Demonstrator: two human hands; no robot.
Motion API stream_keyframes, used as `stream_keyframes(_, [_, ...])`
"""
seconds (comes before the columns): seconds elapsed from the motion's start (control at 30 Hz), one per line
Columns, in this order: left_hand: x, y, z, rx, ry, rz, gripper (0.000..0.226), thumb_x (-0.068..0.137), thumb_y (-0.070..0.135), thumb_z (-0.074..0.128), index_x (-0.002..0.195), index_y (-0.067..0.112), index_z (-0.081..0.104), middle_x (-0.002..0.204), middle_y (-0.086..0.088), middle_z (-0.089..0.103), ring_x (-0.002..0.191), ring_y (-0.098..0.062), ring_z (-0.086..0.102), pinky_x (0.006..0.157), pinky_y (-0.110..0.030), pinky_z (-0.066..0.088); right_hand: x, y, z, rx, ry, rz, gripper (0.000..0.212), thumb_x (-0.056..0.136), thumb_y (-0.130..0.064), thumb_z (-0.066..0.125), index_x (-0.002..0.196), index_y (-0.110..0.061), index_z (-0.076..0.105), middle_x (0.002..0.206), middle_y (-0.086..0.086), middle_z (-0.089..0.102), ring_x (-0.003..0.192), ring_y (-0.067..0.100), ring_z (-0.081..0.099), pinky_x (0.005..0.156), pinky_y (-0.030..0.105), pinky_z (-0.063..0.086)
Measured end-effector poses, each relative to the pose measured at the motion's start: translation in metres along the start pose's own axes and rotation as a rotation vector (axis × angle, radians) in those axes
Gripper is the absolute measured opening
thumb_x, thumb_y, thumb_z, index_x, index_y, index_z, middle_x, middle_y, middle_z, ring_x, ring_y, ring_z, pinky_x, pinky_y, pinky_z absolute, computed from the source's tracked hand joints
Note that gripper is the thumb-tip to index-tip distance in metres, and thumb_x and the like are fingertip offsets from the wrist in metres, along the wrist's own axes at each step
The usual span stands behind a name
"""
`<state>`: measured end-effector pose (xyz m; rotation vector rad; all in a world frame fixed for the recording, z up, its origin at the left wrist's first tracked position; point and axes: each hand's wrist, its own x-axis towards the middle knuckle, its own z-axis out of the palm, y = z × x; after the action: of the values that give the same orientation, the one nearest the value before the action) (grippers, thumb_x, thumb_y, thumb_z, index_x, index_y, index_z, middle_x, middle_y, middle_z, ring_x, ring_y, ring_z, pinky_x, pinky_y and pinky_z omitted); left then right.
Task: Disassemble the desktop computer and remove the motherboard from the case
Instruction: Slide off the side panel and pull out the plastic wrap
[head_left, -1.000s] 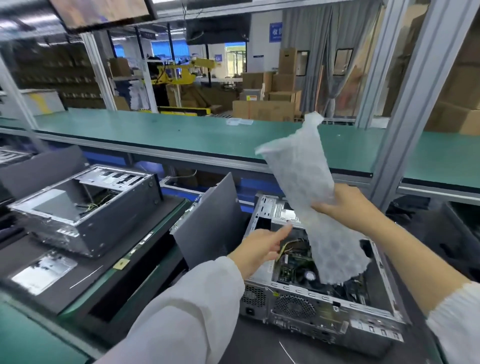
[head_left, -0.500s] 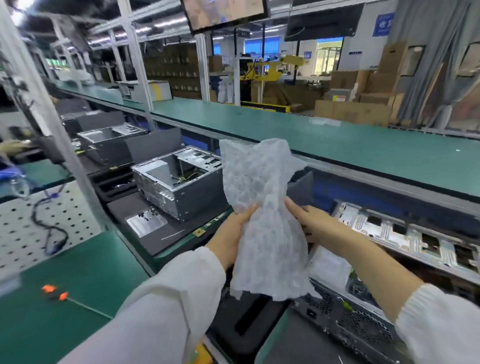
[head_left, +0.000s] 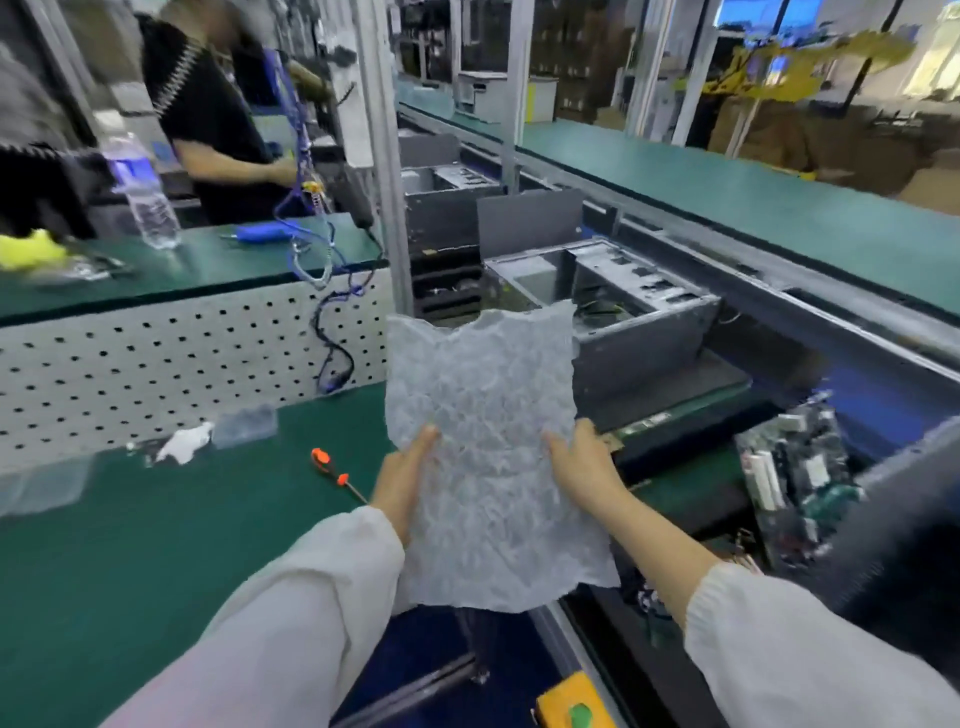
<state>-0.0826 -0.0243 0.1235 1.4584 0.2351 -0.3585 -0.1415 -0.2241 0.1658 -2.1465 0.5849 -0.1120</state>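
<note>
1. Both hands, left hand (head_left: 402, 480) and right hand (head_left: 582, 467), grip the crinkled white bubble-wrap sheet (head_left: 488, 457), now carried leftward over the green table (head_left: 156, 519).
2. The green motherboard (head_left: 795, 478) sits right; likely wrapping comes next.
3. An open grey metal computer case (head_left: 623, 306) stands beyond.

Crinkled white bubble-wrap sheet (head_left: 488, 457), green bench mat (head_left: 156, 545), orange-handled screwdriver (head_left: 332, 473)

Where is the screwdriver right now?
The screwdriver lies on the green mat, just left of the left hand.
</note>
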Motion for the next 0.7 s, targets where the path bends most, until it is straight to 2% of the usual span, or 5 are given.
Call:
stream_keyframes(0.07, [0.027, -0.003, -0.044, 0.045, 0.063, -0.002, 0.04, 0.082, 0.043, 0.066, 0.103, 0.01, 0.067, 0.106, -0.01, 0.069, 0.098, -0.026, 0.065, 0.095, -0.041, 0.048, 0.018, -0.013, 0.047, -0.029, -0.036, 0.039, 0.037, 0.099, -0.029, 0.04, 0.12, 0.002, 0.04, 0.115, 0.022, 0.054, 0.103, 0.035, 0.053, 0.077, 0.033, 0.037])
stream_keyframes(0.2, [0.069, -0.011, -0.13, 0.181, 0.186, 0.007, 0.022, 0.082, 0.029, 0.069, 0.076, 0.009, 0.06, 0.073, -0.006, 0.058, 0.073, -0.02, 0.053, 0.065, -0.029, 0.042, 0.047, -0.034, 0.133, -0.066, -0.172, 0.095, 0.037, 0.098, -0.025, 0.042, 0.124, 0.001, 0.04, 0.104, 0.015, 0.05, 0.09, 0.025, 0.05, 0.072, 0.03, 0.035])
stream_keyframes(0.43, [0.101, -0.04, -0.244, 0.283, 0.365, -0.066, 0.03, 0.065, 0.042, 0.06, 0.062, 0.013, 0.051, 0.069, -0.009, 0.054, 0.069, -0.021, 0.049, 0.07, -0.033, 0.041, 0.053, -0.045, 0.254, -0.093, -0.422, 0.038, 0.043, 0.09, -0.013, 0.054, 0.128, -0.01, 0.035, 0.097, 0.005, 0.05, 0.082, 0.021, 0.05, 0.053, 0.022, 0.035])
stream_keyframes(0.57, [0.111, -0.056, -0.284, 0.353, 0.431, -0.136, 0.037, 0.066, 0.037, 0.064, 0.077, 0.003, 0.056, 0.08, -0.016, 0.055, 0.076, -0.026, 0.051, 0.074, -0.039, 0.044, 0.052, -0.038, 0.289, -0.176, -0.562, 0.009, 0.056, 0.086, -0.008, 0.057, 0.136, -0.012, 0.033, 0.095, 0.007, 0.051, 0.082, 0.019, 0.051, 0.063, 0.025, 0.039])
stream_keyframes(0.7, [0.119, -0.066, -0.308, 0.429, 0.566, -0.204, 0.022, 0.084, 0.006, 0.063, 0.102, -0.004, 0.055, 0.108, -0.025, 0.061, 0.101, -0.038, 0.059, 0.089, -0.043, 0.046, 0.06, -0.035, 0.306, -0.309, -0.65, -0.007, 0.054, 0.081, -0.002, 0.06, 0.133, -0.007, 0.046, 0.103, 0.007, 0.049, 0.089, 0.019, 0.05, 0.068, 0.024, 0.044])
